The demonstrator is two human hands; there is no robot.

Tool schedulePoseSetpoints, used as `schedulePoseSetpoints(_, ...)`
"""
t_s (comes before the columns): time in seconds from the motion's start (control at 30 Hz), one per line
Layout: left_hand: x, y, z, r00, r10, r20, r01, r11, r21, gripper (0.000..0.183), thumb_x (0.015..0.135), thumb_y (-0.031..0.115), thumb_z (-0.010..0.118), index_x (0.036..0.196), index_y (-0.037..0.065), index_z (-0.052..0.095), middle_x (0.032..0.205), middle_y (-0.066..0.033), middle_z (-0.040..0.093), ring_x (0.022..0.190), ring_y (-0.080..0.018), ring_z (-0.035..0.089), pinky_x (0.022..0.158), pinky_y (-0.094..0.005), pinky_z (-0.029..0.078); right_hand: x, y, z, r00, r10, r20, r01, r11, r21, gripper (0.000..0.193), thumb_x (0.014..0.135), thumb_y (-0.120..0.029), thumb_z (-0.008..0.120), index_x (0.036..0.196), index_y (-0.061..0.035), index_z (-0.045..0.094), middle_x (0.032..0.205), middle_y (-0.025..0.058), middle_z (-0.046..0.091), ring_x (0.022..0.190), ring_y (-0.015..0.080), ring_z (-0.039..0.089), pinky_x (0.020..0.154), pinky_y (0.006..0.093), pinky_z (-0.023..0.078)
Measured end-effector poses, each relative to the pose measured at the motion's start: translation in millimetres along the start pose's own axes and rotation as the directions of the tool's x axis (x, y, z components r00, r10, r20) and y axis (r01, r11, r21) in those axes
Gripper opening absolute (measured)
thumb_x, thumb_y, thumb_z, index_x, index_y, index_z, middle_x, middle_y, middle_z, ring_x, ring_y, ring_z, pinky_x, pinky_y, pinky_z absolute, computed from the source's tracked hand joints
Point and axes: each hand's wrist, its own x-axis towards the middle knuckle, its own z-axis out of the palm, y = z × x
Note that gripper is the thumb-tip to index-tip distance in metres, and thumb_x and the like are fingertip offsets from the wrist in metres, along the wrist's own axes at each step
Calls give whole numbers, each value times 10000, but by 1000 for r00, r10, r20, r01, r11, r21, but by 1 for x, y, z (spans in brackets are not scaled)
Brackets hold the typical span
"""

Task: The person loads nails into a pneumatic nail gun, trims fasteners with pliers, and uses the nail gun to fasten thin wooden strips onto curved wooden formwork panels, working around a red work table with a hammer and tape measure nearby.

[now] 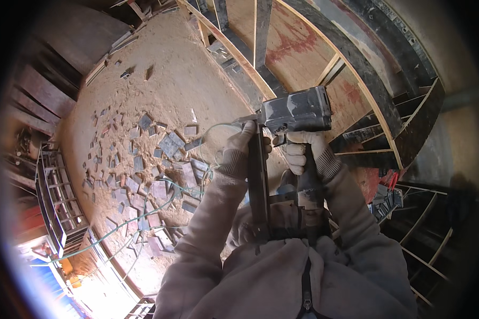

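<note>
The nail gun (298, 110), at twelve o'clock from the jacket (274, 276), is judged heavy. Handle (309, 175) and magazine (257, 186) are aptly clasped by right hand (302, 151) and left hand (240, 141) respectively.

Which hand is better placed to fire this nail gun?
Probably the right hand: it wraps around the handle of the black nail gun. The left hand grips the long magazine near the nose, away from that handle.

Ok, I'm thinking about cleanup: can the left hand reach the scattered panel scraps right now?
Probably not: the left hand grips the nail gun, and the panel scraps lie on the floor, seemingly well below.
</note>
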Motion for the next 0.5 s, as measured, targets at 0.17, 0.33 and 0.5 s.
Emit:
schedulePoseSetpoints(0.17,-16,-13,11,993,89,-84,-97,990,-98,441,1055,375,521,1097,-50,634,869,-185,704,682,-260,679,591,-346,555,-7,10,2,998,8,-60,-2,996,86,385,1057,-320,454,703,-170,432,578,-37,364,469,126,336,471,306,306)
schedulePoseSetpoints(0.33,-23,-14,2,986,161,-49,-163,986,-40,364,1043,283,551,1125,-66,611,875,-164,694,748,-263,696,651,-353,592,-1,7,1,991,89,101,-92,996,22,394,1051,-318,440,683,-179,418,557,-46,317,471,123,322,476,295,289)
schedulePoseSetpoints(0.5,-28,-20,-1,976,214,-28,-216,971,-104,337,1031,246,580,1134,-73,607,933,-171,700,772,-269,709,698,-369,617,-3,10,6,989,92,-112,-90,996,18,454,1042,-351,437,619,-191,390,547,-46,315,465,131,310,484,292,285)
